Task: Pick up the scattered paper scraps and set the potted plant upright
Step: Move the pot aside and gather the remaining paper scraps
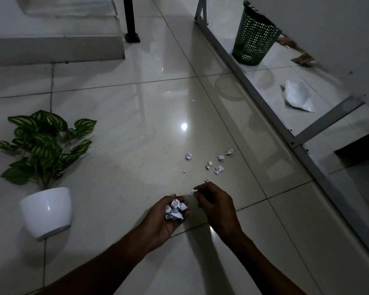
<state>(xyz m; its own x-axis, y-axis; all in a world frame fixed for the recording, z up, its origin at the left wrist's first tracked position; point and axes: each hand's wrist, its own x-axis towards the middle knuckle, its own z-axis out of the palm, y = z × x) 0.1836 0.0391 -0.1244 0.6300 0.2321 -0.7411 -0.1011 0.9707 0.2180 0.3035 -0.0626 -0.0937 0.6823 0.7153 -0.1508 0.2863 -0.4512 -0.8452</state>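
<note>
White paper scraps (176, 210) sit bunched in the cupped left hand (162, 222), whose fingers curl round them. Just right of that hand, the right hand (216, 206) pinches one small scrap (193, 190) at its fingertips. More loose scraps (218, 168) dot the tiled floor (136, 124) beyond and right of the left hand. Well left of it, the potted plant (46, 209) lies tipped over. Far beyond, rightward, stands a green mesh bin (254, 37).

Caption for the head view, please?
Cleanup underway: left hand cups crumpled scraps, right hand pinches a small scrap, loose scraps dot the tiles, potted plant lies tipped at left.
</note>
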